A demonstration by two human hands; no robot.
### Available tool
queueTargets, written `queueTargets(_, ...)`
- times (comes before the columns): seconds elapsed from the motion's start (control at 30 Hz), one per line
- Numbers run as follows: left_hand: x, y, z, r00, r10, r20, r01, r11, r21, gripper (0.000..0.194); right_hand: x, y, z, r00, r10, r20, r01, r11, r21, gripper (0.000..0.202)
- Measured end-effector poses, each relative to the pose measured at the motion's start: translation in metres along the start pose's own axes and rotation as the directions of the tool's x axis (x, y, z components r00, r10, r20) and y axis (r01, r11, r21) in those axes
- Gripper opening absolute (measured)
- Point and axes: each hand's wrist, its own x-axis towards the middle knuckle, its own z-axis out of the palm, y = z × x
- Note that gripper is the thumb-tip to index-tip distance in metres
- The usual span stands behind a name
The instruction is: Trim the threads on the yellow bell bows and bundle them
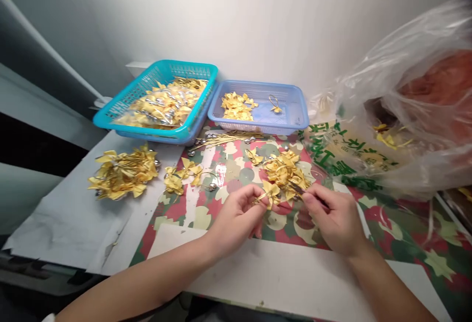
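Observation:
My left hand (239, 219) pinches a yellow ribbon flower (271, 193) by its side, fingers closed. To the right, my right hand (334, 216) is wrapped round a thin dark tool (298, 188), whose tip points left toward the flowers; most of the tool is hidden in the palm. Just beyond both hands lies a heap of yellow flowers (283, 168). A smaller group of flowers (180, 177) rests left of the heap, and a larger bundle (125, 172) sits on the pale sheet farther left.
A teal basket (105, 117) full of flowers stands at the back left. Beside it is a blue basket (300, 108) with some flowers. Gold stems (224, 138) lie before them. A clear plastic bag (416, 164) bulges at the right. White board (287, 273) lies under my forearms.

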Motion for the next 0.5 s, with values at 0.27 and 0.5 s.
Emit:
queueTargets(0.27, -0.021, 0.023, -0.015, 0.872, 0.478, 0.106, -0.414, 0.604, 0.681, 0.036, 0.001, 0.000, -0.001, 0.992, 0.005, -0.129, -0.008, 1.000, -0.024, 0.037)
queueTargets(0.5, -0.078, -0.003, -0.071, 0.757, 0.653, -0.008, -0.312, 0.373, 0.874, 0.023, 0.002, 0.003, -0.005, 0.989, -0.060, -0.137, 0.052, 0.997, -0.061, 0.037)
